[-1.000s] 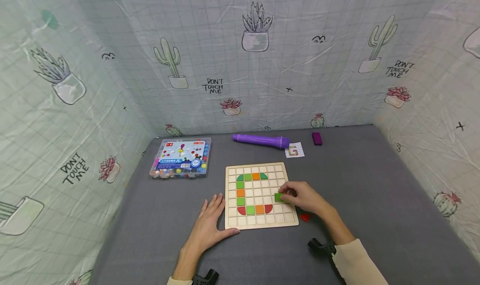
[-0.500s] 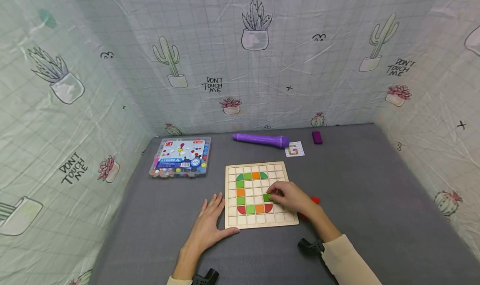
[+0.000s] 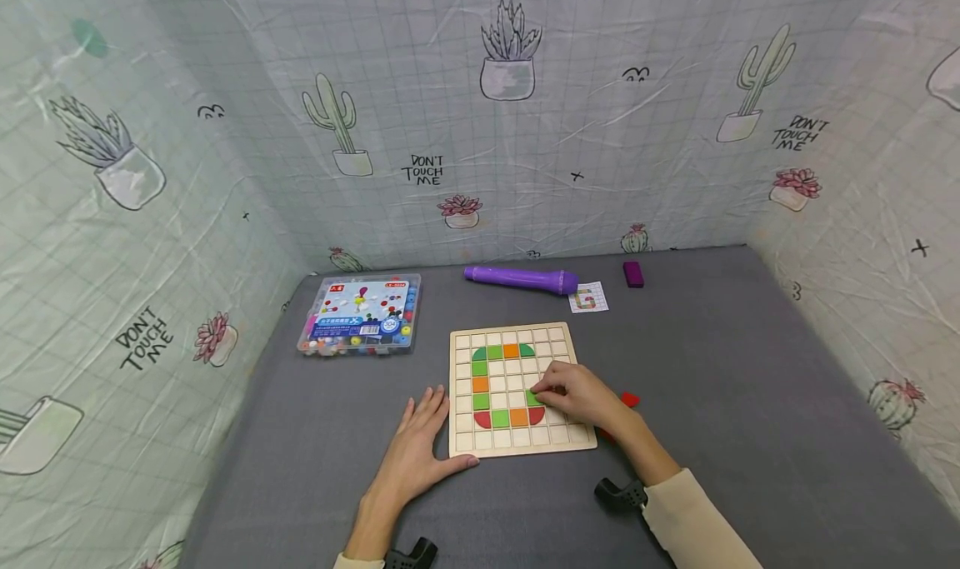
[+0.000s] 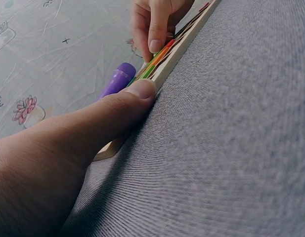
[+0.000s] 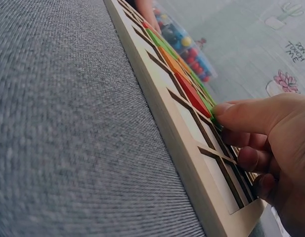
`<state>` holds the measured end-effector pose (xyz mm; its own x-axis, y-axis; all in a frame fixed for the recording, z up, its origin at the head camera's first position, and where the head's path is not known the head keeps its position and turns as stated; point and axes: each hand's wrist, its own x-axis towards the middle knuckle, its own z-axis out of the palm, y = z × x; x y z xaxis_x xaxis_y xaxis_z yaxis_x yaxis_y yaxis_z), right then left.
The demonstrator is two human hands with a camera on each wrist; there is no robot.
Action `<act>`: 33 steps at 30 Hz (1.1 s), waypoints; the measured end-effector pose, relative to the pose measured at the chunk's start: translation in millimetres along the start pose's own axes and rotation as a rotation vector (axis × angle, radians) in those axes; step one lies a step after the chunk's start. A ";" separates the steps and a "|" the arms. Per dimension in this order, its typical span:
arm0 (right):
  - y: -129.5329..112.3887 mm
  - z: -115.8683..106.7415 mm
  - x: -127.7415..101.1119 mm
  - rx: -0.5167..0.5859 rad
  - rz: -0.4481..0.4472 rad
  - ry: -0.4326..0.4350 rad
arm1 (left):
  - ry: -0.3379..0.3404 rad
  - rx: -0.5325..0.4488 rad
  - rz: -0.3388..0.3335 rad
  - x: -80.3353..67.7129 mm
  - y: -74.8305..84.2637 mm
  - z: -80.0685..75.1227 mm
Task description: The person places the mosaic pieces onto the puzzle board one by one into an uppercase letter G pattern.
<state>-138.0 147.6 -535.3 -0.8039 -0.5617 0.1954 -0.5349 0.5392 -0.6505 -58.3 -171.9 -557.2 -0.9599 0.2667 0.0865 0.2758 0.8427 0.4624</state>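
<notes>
A wooden grid board (image 3: 504, 446) lies on the grey table, with green, orange and red tiles set in its cells in an open ring. My right hand (image 3: 577, 392) pinches a green square tile (image 3: 532, 398) at a cell on the ring's right side, just above a red rounded tile (image 3: 536, 416). In the right wrist view the thumb (image 5: 236, 114) touches this tile's edge. Fingers spread, my left hand (image 3: 417, 448) rests flat by the board's left side. Its thumb (image 4: 140, 90) lies along the board's near edge in the left wrist view.
Two red pieces, one a red tile (image 3: 629, 399), lie right of the board, partly behind the right forearm. Farther back are a purple microphone (image 3: 521, 279), a printed pattern card (image 3: 588, 297) and a dark purple block (image 3: 633, 275). A clear bead box (image 3: 360, 315) stands back left.
The right hand has carried the green tile leftward over the board to the ring's right side, and the tile has settled lower there. A red tile has come into sight. The left hand has stayed put.
</notes>
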 end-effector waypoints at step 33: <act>12.5 -33.2 -35.8 -0.007 0.055 0.140 | 0.000 0.006 0.004 -0.5 0.3 -0.2</act>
<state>-124.6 195.3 -526.1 -0.8600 -0.4387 0.2605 -0.4906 0.5710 -0.6582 -57.7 -171.9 -557.0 -0.9586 0.2707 0.0881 0.2804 0.8443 0.4566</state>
